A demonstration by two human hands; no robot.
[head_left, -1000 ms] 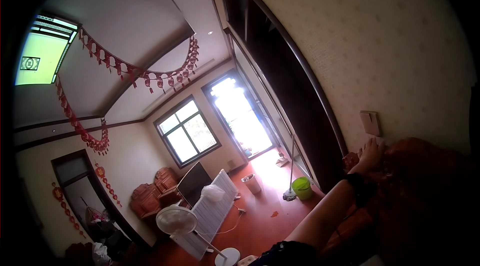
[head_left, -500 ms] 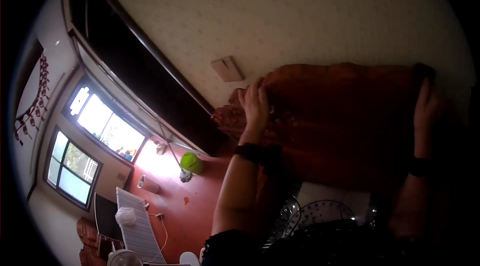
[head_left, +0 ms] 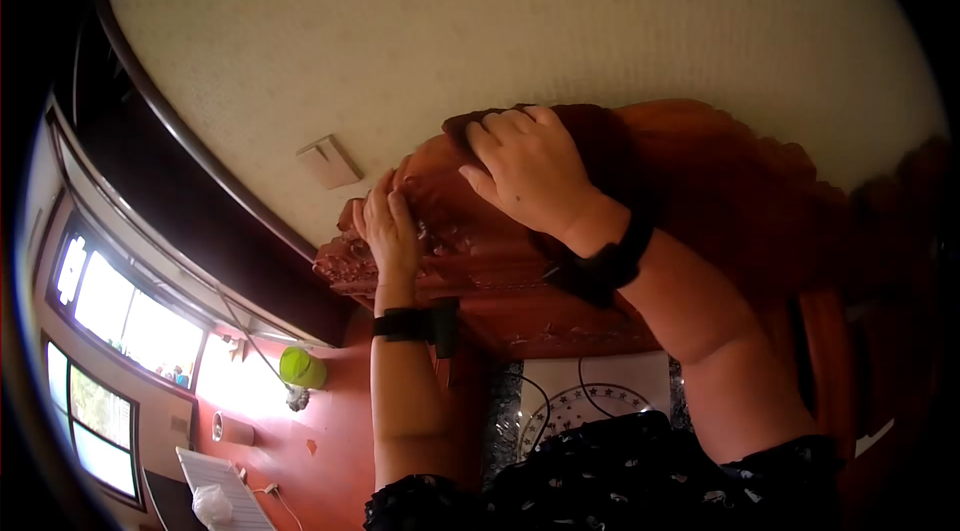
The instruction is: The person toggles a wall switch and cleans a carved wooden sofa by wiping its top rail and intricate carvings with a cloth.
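A carved reddish-brown wooden furniture piece (head_left: 690, 151) stands against the wall, with a scrolled, ornate left end. On that carved end rests my left hand (head_left: 390, 226), its fingers stretched over the top edge and holding nothing. My right hand (head_left: 530, 166) presses a dark cloth (head_left: 600, 136) onto the upper edge, fingers bent over it. Part of the cloth is hidden under the palm, and its far edge blends into the dark wood. Black bands circle both wrists.
A wall switch plate (head_left: 330, 162) is just beyond my left hand. Below me lies a pale floor tile with a star ring (head_left: 600, 396), crossed by a thin black cable. At left are a green bucket (head_left: 302, 368), a bin (head_left: 232, 429) and windows (head_left: 130, 301).
My right hand has swept left along the top edge with the dark cloth, from the far right end to near my left hand. The view has shifted right and brightened.
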